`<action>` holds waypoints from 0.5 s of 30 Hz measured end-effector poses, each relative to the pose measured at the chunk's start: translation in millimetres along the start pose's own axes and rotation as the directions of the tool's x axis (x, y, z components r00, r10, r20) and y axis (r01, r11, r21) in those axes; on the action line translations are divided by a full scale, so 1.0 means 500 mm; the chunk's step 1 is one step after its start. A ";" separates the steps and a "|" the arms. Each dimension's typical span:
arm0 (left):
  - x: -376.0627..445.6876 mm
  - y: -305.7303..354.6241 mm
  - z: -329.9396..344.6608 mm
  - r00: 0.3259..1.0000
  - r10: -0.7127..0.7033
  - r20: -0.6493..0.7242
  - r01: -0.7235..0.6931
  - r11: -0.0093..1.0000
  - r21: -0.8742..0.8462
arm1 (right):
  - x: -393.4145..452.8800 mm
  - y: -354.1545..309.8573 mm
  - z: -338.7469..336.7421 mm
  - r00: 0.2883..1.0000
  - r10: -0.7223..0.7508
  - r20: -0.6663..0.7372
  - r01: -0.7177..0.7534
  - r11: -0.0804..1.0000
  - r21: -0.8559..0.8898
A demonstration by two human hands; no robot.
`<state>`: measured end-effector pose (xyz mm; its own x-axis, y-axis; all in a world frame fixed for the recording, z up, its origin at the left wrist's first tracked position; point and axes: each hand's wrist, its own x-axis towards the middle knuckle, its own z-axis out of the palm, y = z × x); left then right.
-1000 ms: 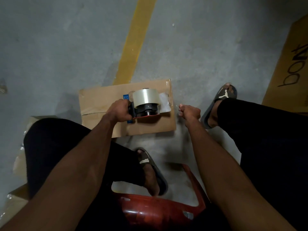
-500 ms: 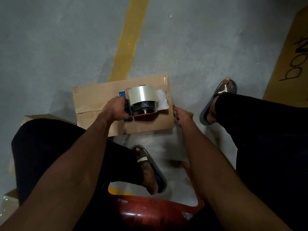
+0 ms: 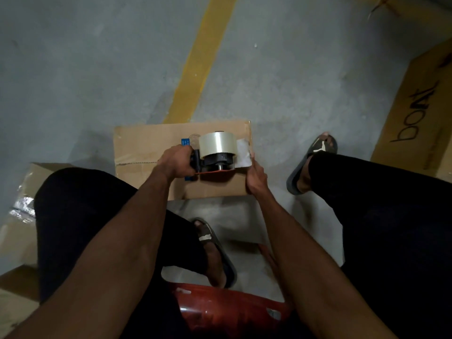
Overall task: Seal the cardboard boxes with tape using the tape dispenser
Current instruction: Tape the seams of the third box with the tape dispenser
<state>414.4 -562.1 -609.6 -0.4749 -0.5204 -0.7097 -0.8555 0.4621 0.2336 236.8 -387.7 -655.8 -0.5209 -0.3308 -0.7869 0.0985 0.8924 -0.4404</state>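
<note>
Box: the cardboard box (image 3: 149,148) lay on the floor between the feet, long axis left to right.
Dispenser: the tape dispenser (image 3: 215,155) sat over the box's right half, nose pointing right.
Left hand (image 3: 175,163): fingers wrapped round the handle.
Right hand (image 3: 254,174): pressed on the right edge; finger pose unclear.
Risk: tape could wrinkle if the box slid.

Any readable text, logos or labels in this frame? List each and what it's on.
"boat", black lettering seen upside down, on the side of the large cardboard box at the right.
Blue label on the small box under the tape dispenser: print too small to read.
Faint round stamp beside that label: unreadable.
White leaping-cat logo, no words, on the sandal.
</note>
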 end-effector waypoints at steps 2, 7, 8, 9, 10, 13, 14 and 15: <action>-0.001 -0.002 0.000 1.000 -0.003 0.005 0.003 1.000 0.008 | 0.006 0.004 0.001 0.996 -0.063 0.065 0.064 0.998 -0.016; 0.003 0.000 -0.001 1.000 0.000 0.020 -0.001 1.000 0.023 | 0.004 -0.010 0.024 0.977 -0.146 -0.155 0.139 0.989 -0.056; 0.003 -0.001 -0.002 1.000 0.003 0.020 -0.003 1.000 0.029 | -0.001 -0.019 0.030 0.974 -0.117 -0.193 0.109 0.993 -0.051; 0.002 0.000 -0.003 1.000 0.004 0.021 -0.004 0.999 0.037 | -0.003 -0.027 0.033 0.972 -0.094 -0.214 0.088 0.995 -0.039; 0.001 0.001 -0.004 1.000 0.006 0.020 -0.007 0.999 0.045 | -0.003 -0.030 0.034 0.972 -0.078 -0.223 0.075 0.997 -0.020; -0.004 0.005 -0.008 1.000 0.006 0.028 -0.008 0.998 0.069 | 0.000 -0.027 0.030 0.976 -0.096 -0.197 0.100 0.995 0.013; -0.005 0.005 -0.008 0.999 0.006 0.033 -0.009 0.997 0.074 | 0.000 -0.023 0.028 0.978 -0.108 -0.179 0.109 0.994 -0.002; -0.005 0.005 -0.009 0.999 0.009 0.039 -0.012 0.997 0.078 | 0.002 -0.019 0.027 0.978 -0.118 -0.173 0.117 0.993 -0.017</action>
<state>412.6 -563.0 -604.4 -0.4741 -0.4880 -0.7329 -0.8312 0.5227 0.1896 246.8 -400.6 -658.3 -0.6678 -0.3759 -0.6425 0.0221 0.8527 -0.5219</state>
